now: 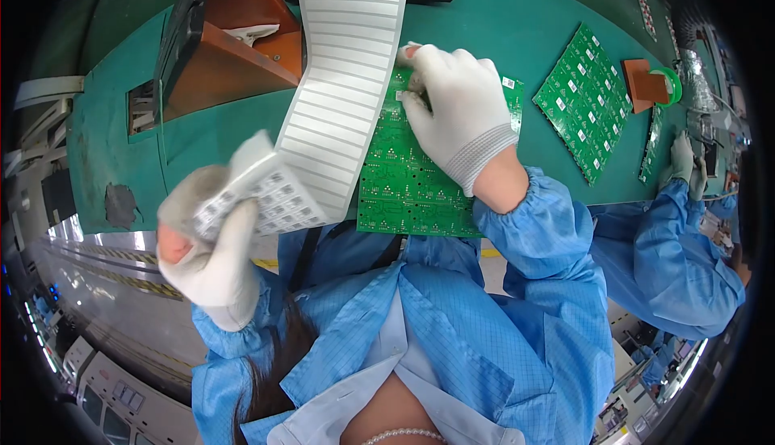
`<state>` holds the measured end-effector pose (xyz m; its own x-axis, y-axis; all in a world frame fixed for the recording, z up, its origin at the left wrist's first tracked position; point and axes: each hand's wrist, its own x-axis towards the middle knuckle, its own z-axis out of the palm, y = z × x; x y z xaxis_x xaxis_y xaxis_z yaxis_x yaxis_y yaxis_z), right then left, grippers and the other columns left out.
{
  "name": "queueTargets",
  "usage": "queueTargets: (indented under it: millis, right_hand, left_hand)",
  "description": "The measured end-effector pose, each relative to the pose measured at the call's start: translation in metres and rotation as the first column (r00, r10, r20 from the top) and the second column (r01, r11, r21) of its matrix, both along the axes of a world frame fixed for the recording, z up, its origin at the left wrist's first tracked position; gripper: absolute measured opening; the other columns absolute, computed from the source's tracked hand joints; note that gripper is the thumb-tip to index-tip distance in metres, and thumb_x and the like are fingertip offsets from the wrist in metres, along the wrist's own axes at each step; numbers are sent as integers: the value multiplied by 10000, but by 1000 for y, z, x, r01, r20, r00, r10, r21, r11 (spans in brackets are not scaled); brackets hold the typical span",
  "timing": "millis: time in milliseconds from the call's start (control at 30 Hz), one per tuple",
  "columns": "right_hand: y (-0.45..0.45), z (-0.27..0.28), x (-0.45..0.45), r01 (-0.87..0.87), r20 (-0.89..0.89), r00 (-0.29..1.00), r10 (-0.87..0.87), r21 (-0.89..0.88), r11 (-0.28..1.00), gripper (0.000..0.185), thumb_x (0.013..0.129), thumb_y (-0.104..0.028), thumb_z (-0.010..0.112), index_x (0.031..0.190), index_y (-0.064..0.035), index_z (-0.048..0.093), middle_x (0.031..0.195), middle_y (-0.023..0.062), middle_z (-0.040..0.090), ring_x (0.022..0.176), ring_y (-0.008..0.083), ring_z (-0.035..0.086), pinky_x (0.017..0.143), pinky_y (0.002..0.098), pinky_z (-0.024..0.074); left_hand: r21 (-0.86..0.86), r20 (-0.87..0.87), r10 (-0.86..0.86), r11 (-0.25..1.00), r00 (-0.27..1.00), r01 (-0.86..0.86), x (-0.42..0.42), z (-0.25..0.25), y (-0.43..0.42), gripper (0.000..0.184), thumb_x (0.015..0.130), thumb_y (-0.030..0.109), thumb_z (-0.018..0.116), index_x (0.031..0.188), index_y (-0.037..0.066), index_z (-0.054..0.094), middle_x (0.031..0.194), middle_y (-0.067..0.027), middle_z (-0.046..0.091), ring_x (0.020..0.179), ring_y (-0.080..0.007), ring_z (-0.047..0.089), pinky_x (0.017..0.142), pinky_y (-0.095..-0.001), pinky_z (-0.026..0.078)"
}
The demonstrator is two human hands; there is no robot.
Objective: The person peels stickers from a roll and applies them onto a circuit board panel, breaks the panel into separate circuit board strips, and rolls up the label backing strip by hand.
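Observation:
My left hand (218,251), in a white glove with bare fingertips, pinches a sheet of small printed labels (278,199), which is bent and slightly blurred. Beside that sheet, a long white strip with grey lines (343,66) hangs down from the top and passes over the left edge of a green circuit board panel (416,179). Over the upper part of this panel is my right hand (456,102), gloved in white, with its fingers curled and thumb near the index finger. Whether anything small is between those fingertips is hidden. A small white label (400,96) shows beside the thumb.
Another green panel with white labels (585,102) lies on the green mat (500,9) to the right. Behind it are a brown block (646,86) and a green roll (672,86). An orange-brown holder (234,58) stands upper left. A co-worker's gloved hands (684,158) are at far right.

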<state>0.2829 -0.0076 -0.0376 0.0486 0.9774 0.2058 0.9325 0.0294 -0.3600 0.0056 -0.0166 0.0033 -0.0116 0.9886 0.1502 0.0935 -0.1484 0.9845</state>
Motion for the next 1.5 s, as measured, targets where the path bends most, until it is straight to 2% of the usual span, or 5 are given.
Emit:
queueTargets:
  millis: [233,500,767,1133,1500]
  right_hand:
    - [-1,-2,23,42,-165,986,-13,171,984,456,769,-183,803,1188,-102,642,1107,113,636,1031,316,616,904,434,474]
    - [-34,44,30,100,-527,846,82,308,946,369,794,-42,744,1155,-19,667,977,103,676,860,226,660,754,334,521]
    - [-55,58,-17,-283,-350,849,396,331,900,465,660,-22,821,1111,-47,712,946,80,681,854,283,638,750,389,463]
    - [-50,44,-35,-345,-143,896,420,371,862,434,663,-43,817,1086,-63,722,860,58,649,820,255,643,736,385,463]
    - [-47,24,10,78,-607,785,-124,-102,992,290,850,-9,696,1136,-26,648,846,51,684,806,161,650,795,301,513]
  left_hand:
    - [405,251,77,897,965,-177,-26,10,8,365,952,5,625,1305,-36,544,1132,-175,689,962,-219,706,881,-356,595]
    - [57,49,-82,995,995,79,1,0,-7,458,762,-82,772,1201,-41,652,1123,-154,718,992,-232,698,920,-355,540]
    - [-389,190,-377,819,906,422,54,4,-10,385,840,-53,773,1211,-18,674,1137,-113,732,1032,-172,696,904,-302,555]
    - [-324,83,-465,824,882,465,49,1,-8,408,847,-71,745,1234,-24,625,1118,-94,711,1007,-163,684,900,-308,557]
    - [-106,32,-105,989,994,107,14,0,-4,448,826,-88,751,1246,-23,607,1146,-148,697,1015,-210,688,892,-329,560]
